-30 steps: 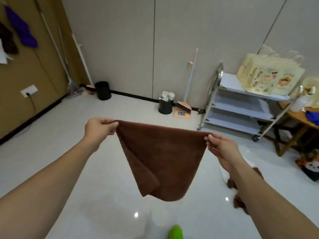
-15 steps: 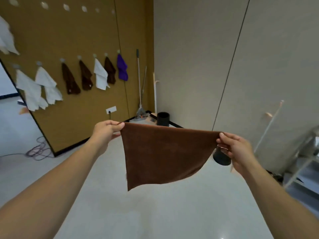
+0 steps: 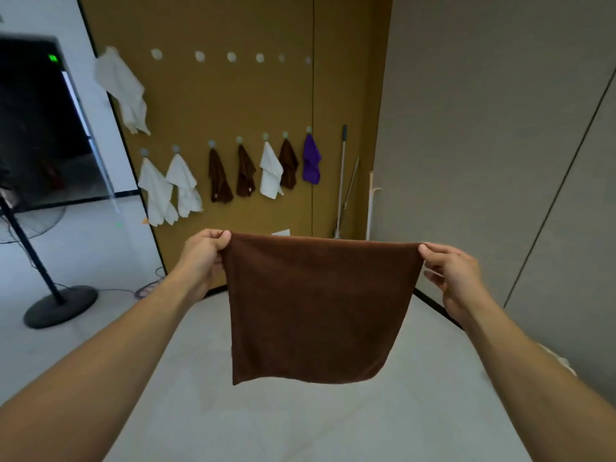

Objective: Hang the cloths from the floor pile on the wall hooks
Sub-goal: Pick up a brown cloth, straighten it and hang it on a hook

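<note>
A brown cloth point(image 3: 316, 308) hangs spread flat in front of me, held by its two top corners. My left hand point(image 3: 203, 255) pinches the left corner and my right hand point(image 3: 450, 271) pinches the right corner. Ahead stands a tan wall panel point(image 3: 233, 101) with two rows of round hooks. The lower row carries white, brown and purple cloths point(image 3: 311, 160). In the upper row one white cloth point(image 3: 121, 91) hangs at the left, and several bare hooks point(image 3: 231, 57) run to its right. The floor pile is out of view.
A standing fan with a round black base point(image 3: 60, 305) and cables on the floor are at the left. Mop and broom handles point(image 3: 341, 181) lean in the corner. A grey wall point(image 3: 483, 128) runs along the right. Pale floor lies between me and the panel.
My view has swung left from the room corner to face the hook panel. Both hands kept their pinch, and the cloth now hangs squarer and flatter.
</note>
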Demonstrator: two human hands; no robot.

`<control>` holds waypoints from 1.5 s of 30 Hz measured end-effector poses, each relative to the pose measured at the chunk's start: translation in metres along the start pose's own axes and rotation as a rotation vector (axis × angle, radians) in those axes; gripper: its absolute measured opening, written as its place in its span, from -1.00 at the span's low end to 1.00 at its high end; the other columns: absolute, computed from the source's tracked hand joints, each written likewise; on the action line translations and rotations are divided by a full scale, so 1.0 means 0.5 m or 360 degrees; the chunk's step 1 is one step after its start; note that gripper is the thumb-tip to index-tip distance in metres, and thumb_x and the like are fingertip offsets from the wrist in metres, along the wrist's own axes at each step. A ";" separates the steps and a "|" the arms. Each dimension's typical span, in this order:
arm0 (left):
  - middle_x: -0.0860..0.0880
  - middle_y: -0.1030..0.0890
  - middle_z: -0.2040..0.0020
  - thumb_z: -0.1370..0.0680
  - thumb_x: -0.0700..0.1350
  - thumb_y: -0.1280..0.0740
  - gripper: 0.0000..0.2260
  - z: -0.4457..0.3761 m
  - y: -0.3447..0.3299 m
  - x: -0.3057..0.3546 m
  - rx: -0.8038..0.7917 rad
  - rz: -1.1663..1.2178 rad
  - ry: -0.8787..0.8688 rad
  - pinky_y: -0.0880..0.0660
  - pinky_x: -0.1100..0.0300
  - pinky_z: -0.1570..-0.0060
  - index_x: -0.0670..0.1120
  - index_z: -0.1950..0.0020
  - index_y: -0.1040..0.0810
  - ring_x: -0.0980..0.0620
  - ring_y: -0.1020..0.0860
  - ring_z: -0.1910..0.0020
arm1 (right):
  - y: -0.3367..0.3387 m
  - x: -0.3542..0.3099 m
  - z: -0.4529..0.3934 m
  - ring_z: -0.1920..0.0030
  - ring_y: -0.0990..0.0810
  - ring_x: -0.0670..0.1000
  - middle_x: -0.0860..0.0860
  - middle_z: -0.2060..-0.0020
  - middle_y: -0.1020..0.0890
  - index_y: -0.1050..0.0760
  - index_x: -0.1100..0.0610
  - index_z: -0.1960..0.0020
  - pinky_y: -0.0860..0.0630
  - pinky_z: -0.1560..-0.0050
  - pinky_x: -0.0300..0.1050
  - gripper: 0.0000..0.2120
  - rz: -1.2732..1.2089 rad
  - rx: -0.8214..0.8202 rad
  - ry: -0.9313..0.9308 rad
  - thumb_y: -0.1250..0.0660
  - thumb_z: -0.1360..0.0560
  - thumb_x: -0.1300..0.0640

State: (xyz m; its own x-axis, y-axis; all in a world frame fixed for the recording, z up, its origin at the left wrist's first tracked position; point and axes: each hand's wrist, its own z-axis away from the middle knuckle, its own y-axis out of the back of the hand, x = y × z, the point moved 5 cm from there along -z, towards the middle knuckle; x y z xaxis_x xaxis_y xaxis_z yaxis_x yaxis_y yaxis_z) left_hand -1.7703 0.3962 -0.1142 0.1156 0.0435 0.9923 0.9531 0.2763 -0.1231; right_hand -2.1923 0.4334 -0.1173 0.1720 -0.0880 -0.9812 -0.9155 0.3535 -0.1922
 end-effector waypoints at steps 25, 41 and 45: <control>-0.09 -0.69 0.15 -0.32 0.01 -0.59 -0.67 -0.698 0.136 0.255 -0.0234 -0.0639 -0.0452 -0.55 0.27 0.23 -0.15 0.04 -0.67 0.04 -0.66 0.19 | -0.870 -0.112 -0.554 0.12 -0.55 -0.06 -0.04 0.14 -0.60 -0.50 0.04 0.05 -0.48 0.11 -0.08 -0.58 0.0985 -0.0866 0.0892 -0.56 -0.32 -0.20; 0.03 -0.58 0.14 -0.56 -0.02 -0.42 -0.92 -1.202 0.216 0.411 0.0632 -0.1533 -0.1149 -0.50 -0.03 -0.01 0.00 0.09 -0.61 0.04 -0.53 0.11 | -1.369 -0.135 -0.968 0.18 -0.54 -0.10 -0.09 0.27 -0.59 -0.51 0.01 0.16 -0.44 0.18 -0.09 -0.83 0.0946 -0.0861 0.1487 -0.45 -0.50 -0.02; 0.04 -0.61 0.23 -0.57 -0.07 -0.41 -0.93 -1.319 0.239 0.454 0.0669 -0.1515 -0.1219 -0.54 0.01 0.06 0.01 0.09 -0.57 0.05 -0.57 0.17 | -1.485 -0.151 -1.064 0.19 -0.52 -0.08 -0.10 0.25 -0.56 -0.47 -0.03 0.14 -0.36 0.25 -0.12 -0.85 0.1020 -0.0903 0.1666 -0.39 -0.55 -0.02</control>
State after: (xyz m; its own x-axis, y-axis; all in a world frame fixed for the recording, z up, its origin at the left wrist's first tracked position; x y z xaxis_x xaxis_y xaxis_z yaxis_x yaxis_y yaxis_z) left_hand -1.4459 -0.1941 0.1028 -0.8785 0.1612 0.4497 0.3946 0.7756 0.4927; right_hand -1.7192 -0.3178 0.1102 -0.4609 -0.8065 -0.3703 -0.7962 0.1915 0.5740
